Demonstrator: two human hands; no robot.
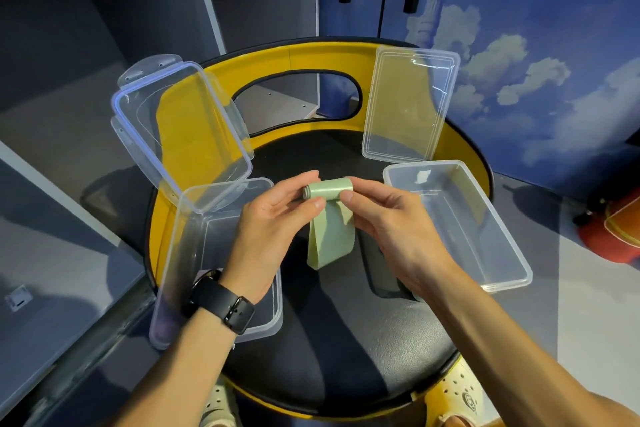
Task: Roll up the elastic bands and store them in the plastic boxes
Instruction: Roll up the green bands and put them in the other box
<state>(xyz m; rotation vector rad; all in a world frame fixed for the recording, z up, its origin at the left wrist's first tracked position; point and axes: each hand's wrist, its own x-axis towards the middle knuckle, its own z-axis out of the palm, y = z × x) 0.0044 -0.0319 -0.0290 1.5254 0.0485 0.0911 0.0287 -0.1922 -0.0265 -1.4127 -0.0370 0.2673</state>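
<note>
- Elastic band [330, 218], pale green, was held in the air above the black seat [339, 340] of a yellow-backed chair, between two clear plastic boxes.
- Left hand [273, 218] pinched the left end of the rolled part; right hand [388, 218] pinched the right end. Both grips were grasping the band.
- The upper portion was wound into a tight roll; a tail hung loose below it, so rolling was judged partly done.
- Left box [173, 281] and right box [485, 229] both stood open; the right one held no band, and the left one's contents could not be fully judged.
- Left lid [180, 128] and right lid [408, 104] leaned against the chair back.
- Remaining: finish the roll, place it in a box.
</note>
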